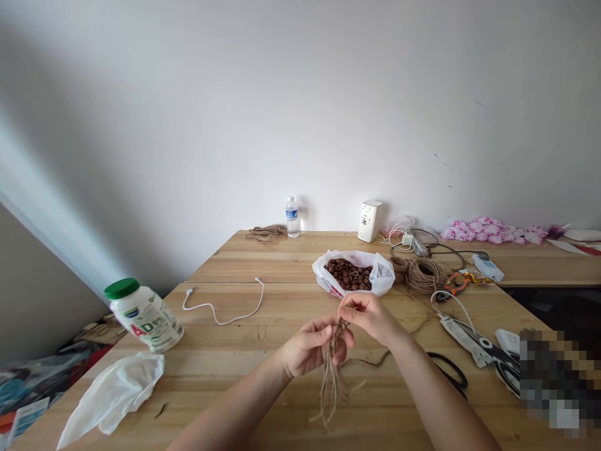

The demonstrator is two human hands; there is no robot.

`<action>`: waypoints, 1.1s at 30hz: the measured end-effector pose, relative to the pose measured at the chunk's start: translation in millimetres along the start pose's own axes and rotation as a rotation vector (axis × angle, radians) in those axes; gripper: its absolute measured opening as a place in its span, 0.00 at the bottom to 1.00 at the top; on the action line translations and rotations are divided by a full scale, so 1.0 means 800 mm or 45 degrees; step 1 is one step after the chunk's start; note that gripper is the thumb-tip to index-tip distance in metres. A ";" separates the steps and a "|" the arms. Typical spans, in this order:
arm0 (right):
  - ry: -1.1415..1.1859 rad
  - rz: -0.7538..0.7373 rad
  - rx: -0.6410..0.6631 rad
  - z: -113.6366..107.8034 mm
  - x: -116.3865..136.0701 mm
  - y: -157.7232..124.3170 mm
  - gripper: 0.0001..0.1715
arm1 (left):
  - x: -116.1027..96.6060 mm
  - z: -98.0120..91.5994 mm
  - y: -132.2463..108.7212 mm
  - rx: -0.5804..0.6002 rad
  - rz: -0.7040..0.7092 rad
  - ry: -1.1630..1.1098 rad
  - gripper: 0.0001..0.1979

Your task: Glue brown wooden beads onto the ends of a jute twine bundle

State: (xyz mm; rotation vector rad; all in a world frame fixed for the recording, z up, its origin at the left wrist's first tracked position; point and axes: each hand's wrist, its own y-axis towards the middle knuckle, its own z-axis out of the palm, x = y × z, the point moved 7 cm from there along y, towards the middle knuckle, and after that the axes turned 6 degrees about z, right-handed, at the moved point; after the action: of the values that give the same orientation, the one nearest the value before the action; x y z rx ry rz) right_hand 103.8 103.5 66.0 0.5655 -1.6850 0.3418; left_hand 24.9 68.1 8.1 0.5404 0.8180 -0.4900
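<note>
Above the front middle of the wooden table, a bundle of knotted brown twine [332, 369] hangs with its loose strands downward. My left hand [312, 346] is closed round the knotted part, thumb on the near side. Just above it, the fingertips of my right hand [369, 316] pinch the upper end of the same twine. What exactly lies between those fingertips is partly hidden. Behind my hands sits an open white plastic bag [384, 275] full of dark brown, nut-like pieces [347, 274]. A single cord [370, 362] trails across the table under my right forearm.
Balls of twine [426, 275] lie right of the bag, near orange-handled pliers [455, 285]. Scissors [488, 347] and a power strip [462, 338] are at right. A white jar [153, 319], a crumpled bag [115, 388] and a white cable [225, 321] lie left. A water bottle [292, 219] stands behind.
</note>
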 end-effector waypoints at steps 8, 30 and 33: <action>-0.379 -0.060 -0.422 -0.010 -0.002 -0.006 0.20 | -0.021 -0.016 -0.007 -0.414 0.231 0.951 0.16; 0.063 0.056 -0.167 -0.005 -0.015 0.000 0.15 | 0.008 -0.013 0.000 -0.210 -0.055 0.222 0.21; 0.026 0.054 -0.288 -0.003 -0.022 0.003 0.14 | -0.001 -0.027 -0.004 -0.429 0.127 0.673 0.16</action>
State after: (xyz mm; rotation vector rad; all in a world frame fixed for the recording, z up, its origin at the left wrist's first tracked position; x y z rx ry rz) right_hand 107.0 109.9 49.7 0.3575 -1.6909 0.1830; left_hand 10.9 79.6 -4.7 0.3966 1.3416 -0.1048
